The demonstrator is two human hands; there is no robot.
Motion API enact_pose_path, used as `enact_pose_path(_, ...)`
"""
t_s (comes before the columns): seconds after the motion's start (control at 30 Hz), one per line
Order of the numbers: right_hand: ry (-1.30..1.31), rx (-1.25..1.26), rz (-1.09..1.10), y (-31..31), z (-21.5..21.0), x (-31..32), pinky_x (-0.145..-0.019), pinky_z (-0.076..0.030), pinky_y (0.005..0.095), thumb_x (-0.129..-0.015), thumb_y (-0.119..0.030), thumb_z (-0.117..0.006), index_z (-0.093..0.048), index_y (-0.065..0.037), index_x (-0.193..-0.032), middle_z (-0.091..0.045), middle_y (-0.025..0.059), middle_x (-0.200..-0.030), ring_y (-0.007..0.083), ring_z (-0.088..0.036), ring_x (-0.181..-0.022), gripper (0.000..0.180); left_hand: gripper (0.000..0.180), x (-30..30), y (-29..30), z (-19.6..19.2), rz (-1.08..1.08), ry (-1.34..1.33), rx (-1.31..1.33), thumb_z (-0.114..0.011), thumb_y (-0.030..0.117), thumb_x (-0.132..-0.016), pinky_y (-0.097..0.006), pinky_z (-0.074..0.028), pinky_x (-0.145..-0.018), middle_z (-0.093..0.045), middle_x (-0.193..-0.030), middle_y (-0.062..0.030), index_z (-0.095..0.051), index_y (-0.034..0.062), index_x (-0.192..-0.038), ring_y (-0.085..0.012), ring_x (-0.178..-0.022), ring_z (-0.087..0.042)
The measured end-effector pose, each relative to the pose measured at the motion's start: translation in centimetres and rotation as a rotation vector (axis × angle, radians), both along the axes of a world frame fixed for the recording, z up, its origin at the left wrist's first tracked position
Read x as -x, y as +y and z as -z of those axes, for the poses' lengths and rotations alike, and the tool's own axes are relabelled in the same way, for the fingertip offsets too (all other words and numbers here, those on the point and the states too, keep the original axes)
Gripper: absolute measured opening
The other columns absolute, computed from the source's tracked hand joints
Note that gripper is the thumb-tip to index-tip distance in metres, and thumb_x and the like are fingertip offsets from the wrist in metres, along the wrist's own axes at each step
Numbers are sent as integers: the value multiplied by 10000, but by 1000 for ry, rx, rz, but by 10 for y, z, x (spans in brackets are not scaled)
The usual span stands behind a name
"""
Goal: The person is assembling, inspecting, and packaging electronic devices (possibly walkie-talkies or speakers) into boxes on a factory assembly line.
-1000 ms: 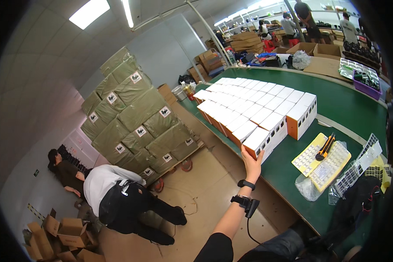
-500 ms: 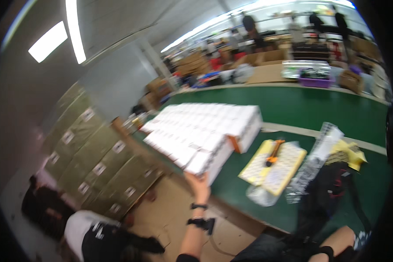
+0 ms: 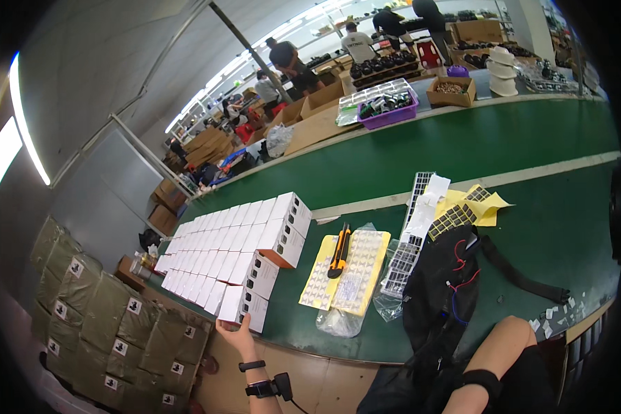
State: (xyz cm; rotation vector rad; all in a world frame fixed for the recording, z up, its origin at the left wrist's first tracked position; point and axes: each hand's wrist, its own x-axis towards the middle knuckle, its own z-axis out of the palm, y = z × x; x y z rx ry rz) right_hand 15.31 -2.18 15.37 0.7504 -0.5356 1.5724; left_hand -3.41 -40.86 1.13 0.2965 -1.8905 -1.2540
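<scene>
My left hand (image 3: 237,337), with a black band and a dark strapped device on its wrist, grips the near end of a small white box (image 3: 232,303). Its thumb and fingers lie on either side of the box's corner. That box is the nearest of a tight block of white boxes (image 3: 217,238) in rows on the green table; their right ends carry dark printed pictures. At the lower right, my right hand (image 3: 510,334) is bent down above a black band, close to a black fabric bag (image 3: 441,290). Its fingers are hidden.
An orange and black utility knife (image 3: 339,252) lies on yellow-edged sticker sheets (image 3: 362,269). Beyond are label strips (image 3: 421,214) and yellow sheets (image 3: 462,210). A purple bin (image 3: 390,114) stands across the table. Wrapped cartons (image 3: 90,310) are stacked at left; people work in the background.
The view has swung right and sharpened, so the boxes and my left hand appear farther left. My left hand stays at the nearest box; more of my right forearm shows.
</scene>
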Motion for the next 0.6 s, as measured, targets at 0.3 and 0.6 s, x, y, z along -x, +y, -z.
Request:
enact_pose_path(0.3,200,183,421,30,-33,47,-779,-468,428,-818,-191,-595,-579,-57,-892,-585,71,-853,252,-582,-862,154,725,-78,139,-133,519,145,-89,-731,-38,-685,-374,-380,-960,-466,-1242,-143,-355,-45,-1305,-237,-1124,-471)
enact_pose_path(0.6,-321,-1199,190,94,-78,68,-900,-424,373,-783,-106,-605,-494,-14,-1231,-468,173,-1277,331,-504,-1094,471,895,-77,246,-216,1415,36,185,-806,10,-589,-367,-397,-936,-459,-1265,-178,-326,-66,-1340,-260,-1136,-477)
